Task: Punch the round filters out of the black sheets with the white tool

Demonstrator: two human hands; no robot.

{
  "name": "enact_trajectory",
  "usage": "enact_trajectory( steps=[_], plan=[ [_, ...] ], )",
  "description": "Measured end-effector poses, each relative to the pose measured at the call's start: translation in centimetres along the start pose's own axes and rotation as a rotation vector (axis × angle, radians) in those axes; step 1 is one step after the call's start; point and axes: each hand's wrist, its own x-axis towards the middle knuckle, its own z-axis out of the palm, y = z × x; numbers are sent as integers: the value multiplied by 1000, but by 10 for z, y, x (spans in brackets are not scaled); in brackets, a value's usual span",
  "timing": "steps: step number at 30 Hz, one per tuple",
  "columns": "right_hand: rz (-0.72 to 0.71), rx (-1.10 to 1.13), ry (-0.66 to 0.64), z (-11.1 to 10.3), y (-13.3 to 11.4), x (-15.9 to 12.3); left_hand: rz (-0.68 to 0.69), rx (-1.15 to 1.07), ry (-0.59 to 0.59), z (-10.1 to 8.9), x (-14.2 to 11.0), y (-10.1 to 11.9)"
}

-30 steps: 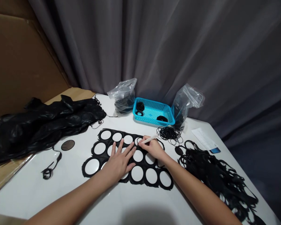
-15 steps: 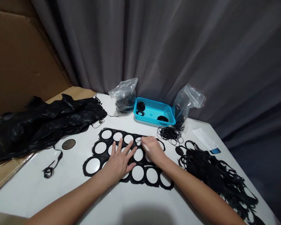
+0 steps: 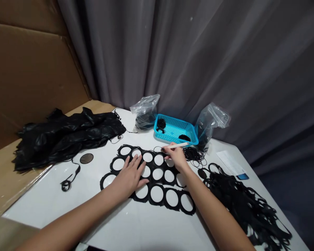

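A black sheet with several round holes (image 3: 162, 200) lies flat on the white table (image 3: 146, 230). My left hand (image 3: 129, 176) rests on it, palm down, fingers spread. My right hand (image 3: 176, 157) is closed around a thin white stick-like tool (image 3: 176, 145), its tip at the sheet's far edge by a thin black ring. A loose bundle of thin black rings (image 3: 196, 153) lies just right of that hand.
A blue basket (image 3: 176, 129) stands at the back between two clear plastic bags (image 3: 146, 111) (image 3: 210, 122). Black scrap strips (image 3: 246, 205) pile up at right, black sheets (image 3: 65, 137) at left. A dark disc (image 3: 86, 158) and a paper slip (image 3: 231, 163) lie nearby. Cardboard and curtain behind.
My right hand has moved from the sheet's middle holes toward its far edge, and the white tool shows again. The camera has shifted; my left hand stays flat on the sheet.
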Motion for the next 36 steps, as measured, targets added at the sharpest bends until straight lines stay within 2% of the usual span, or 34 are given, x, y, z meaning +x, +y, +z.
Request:
enact_trajectory(
  steps=[4,6,9,13,28,31,34,36],
  plan=[
    [108,138,-229,40,1,-14,10,7,-10,1,-11,-12],
    [79,86,-303,48,0,-19,-8,21,-20,3,-14,-12],
    [-48,-135,-353,49,-1,-24,-30,24,-3,6,-16,-11],
    [-132,-294,-373,47,-2,-25,-44,-1,41,11,-17,-11],
    [-175,-341,-384,47,0,-23,-74,6,-24,3,-16,-6],
    [-325,-433,-371,54,2,-29,-72,-1,-13,4,-17,-7],
    [-525,-628,-342,62,5,-35,-98,-1,6,4,-17,-6],
    [-597,-758,-285,58,7,-33,-119,7,8,4,-17,-6]
  ],
)
